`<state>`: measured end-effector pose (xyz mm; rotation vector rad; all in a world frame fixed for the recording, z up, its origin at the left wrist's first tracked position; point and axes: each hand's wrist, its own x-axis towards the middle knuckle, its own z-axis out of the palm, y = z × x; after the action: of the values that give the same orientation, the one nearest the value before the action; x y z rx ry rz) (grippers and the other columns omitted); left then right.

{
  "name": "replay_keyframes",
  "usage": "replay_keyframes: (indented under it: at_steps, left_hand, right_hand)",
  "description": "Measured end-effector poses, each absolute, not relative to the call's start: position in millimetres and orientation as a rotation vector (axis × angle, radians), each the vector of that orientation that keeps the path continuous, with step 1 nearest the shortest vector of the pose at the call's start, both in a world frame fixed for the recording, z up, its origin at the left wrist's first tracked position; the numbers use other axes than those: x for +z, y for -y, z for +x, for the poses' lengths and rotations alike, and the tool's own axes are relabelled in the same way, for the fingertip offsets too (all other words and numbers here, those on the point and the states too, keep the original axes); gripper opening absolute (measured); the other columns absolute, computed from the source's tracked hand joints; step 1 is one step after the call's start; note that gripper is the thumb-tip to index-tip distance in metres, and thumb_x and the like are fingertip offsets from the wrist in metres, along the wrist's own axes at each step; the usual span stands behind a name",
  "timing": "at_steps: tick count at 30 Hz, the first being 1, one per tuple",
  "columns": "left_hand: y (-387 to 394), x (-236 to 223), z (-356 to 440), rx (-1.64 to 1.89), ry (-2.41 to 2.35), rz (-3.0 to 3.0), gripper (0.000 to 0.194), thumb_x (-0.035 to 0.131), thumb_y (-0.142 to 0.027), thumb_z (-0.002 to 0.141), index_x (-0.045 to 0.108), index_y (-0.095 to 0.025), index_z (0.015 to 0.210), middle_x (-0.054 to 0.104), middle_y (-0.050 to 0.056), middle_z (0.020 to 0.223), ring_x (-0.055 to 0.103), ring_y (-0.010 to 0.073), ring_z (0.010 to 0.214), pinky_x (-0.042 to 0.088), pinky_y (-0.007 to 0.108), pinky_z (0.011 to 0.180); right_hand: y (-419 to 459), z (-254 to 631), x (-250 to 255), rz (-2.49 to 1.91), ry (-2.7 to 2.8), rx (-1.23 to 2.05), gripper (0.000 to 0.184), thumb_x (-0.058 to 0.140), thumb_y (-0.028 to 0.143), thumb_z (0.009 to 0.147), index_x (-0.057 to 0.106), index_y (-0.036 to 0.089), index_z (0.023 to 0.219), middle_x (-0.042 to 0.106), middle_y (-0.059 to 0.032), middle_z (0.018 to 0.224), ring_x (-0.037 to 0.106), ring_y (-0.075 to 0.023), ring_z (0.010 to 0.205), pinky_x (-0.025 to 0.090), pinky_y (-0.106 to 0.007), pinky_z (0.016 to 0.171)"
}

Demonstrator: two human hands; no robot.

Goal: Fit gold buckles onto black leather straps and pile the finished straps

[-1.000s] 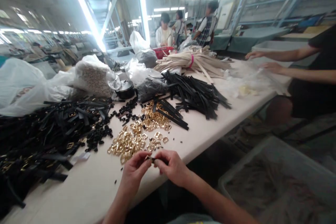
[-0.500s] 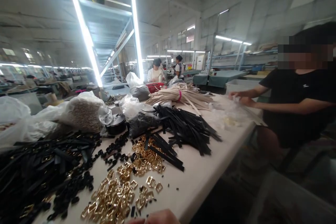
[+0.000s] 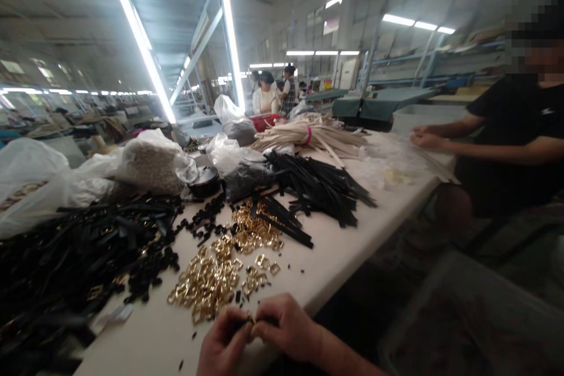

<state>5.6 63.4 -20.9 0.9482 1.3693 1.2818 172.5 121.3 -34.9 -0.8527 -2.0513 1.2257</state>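
Observation:
My left hand (image 3: 224,339) and my right hand (image 3: 286,326) meet at the near table edge, fingertips pinched together. Between them is a tiny dark piece with a gold glint (image 3: 251,319), mostly hidden by the fingers. Just beyond lies a heap of gold square buckles (image 3: 207,282), with more gold buckles (image 3: 255,229) behind it. Small black bits (image 3: 238,296) are scattered near the hands. To the left spreads a large pile of black straps (image 3: 101,247), some with buckles, and small black loops (image 3: 152,273) lie along its edge.
Loose black strips (image 3: 319,185) lie behind the buckles, and a beige strip bundle (image 3: 304,134) farther back. Plastic bags (image 3: 150,158) and a round black tin (image 3: 205,181) line the back left. A co-worker (image 3: 520,135) sits at right, hands over clear bags (image 3: 392,161).
My view has tilted downward, so the table stands higher in the picture. Both my hands now show, fingertips together; before, only part of a hand showed at the bottom edge.

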Motion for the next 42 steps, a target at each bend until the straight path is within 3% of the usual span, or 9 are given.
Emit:
replay_keyframes:
  at_steps: [3,7,12,15,22,33,39,42]
  left_hand:
    - [-54.6,-12.6,4.0,1.212,-1.345,1.018,0.034,0.077,-0.051,0.069,0.069,-0.020,0.080,0.066,0.002,0.070,0.062,0.0196,0.070,0.051,0.031,0.071]
    - [-54.2,-11.3,4.1,1.176,-1.321,0.951,0.037,0.081,-0.045,0.065,0.068,-0.018,0.086,0.070,0.004,0.076,0.064,0.0183,0.071,0.052,0.030,0.071]
    - [-57.1,-14.0,2.6,1.219,-1.342,0.875,0.031,0.076,-0.045,0.073,0.070,-0.016,0.082,0.069,0.003,0.069,0.063,0.0147,0.065,0.050,0.027,0.068]
    - [-56.9,-12.9,-0.9,1.275,-1.362,0.865,0.029,0.078,-0.043,0.072,0.071,-0.016,0.080,0.069,0.002,0.068,0.062,0.0131,0.063,0.049,0.025,0.067]
    - [-56.5,-11.3,-1.4,1.299,-1.401,0.854,0.026,0.081,-0.039,0.066,0.072,-0.017,0.076,0.069,0.000,0.064,0.062,0.0129,0.060,0.050,0.026,0.066]
    - [-58.6,-14.7,-11.1,1.188,-1.327,0.868,0.023,0.081,-0.032,0.066,0.076,-0.016,0.081,0.072,0.002,0.071,0.064,0.0140,0.065,0.051,0.027,0.071]
    - [-57.5,-24.6,-11.4,1.377,-1.337,0.748,0.023,0.084,-0.032,0.062,0.075,-0.017,0.076,0.071,0.001,0.071,0.062,0.0119,0.062,0.050,0.025,0.067]
    - [-57.7,-23.6,-9.7,1.429,-1.321,0.689,0.025,0.085,-0.032,0.059,0.074,-0.017,0.074,0.071,0.001,0.071,0.061,0.0109,0.059,0.050,0.025,0.064]
  right_hand:
    - [-118.5,170.2,-28.5,-0.814,1.965,1.221,0.023,0.060,0.033,0.085,0.070,0.019,0.070,0.063,0.0013,0.064,0.054,-0.0116,0.060,0.040,-0.024,0.060]
    - [-120.5,168.3,-25.6,-0.804,2.006,1.160,0.028,0.060,0.031,0.085,0.059,0.018,0.060,0.052,0.0031,0.057,0.045,-0.0099,0.055,0.034,-0.023,0.055]
    - [-123.2,171.9,-19.6,-0.769,2.057,1.217,0.024,0.059,0.031,0.088,0.062,0.018,0.069,0.056,0.0022,0.063,0.048,-0.0107,0.060,0.037,-0.023,0.059]
    - [-124.3,177.3,-14.0,-0.759,2.069,1.344,0.015,0.057,0.025,0.087,0.067,0.017,0.080,0.061,0.0020,0.068,0.051,-0.0107,0.062,0.039,-0.023,0.059]
    - [-120.6,174.3,-11.8,-0.775,2.068,1.371,0.014,0.052,0.023,0.089,0.064,0.018,0.082,0.059,0.0019,0.068,0.052,-0.0111,0.062,0.042,-0.023,0.060]
    - [-120.3,167.9,-14.0,-0.804,1.997,1.395,0.018,0.056,0.032,0.089,0.065,0.019,0.081,0.060,0.0017,0.067,0.050,-0.0108,0.061,0.040,-0.023,0.058]
    - [-125.3,172.3,-8.6,-0.818,1.953,1.626,0.017,0.056,0.032,0.085,0.061,0.019,0.076,0.054,0.0041,0.060,0.047,-0.0087,0.051,0.036,-0.021,0.049]
    - [-125.0,173.9,-9.5,-0.827,1.966,1.568,0.017,0.055,0.030,0.085,0.059,0.019,0.073,0.051,0.0045,0.059,0.046,-0.0088,0.051,0.036,-0.022,0.050]
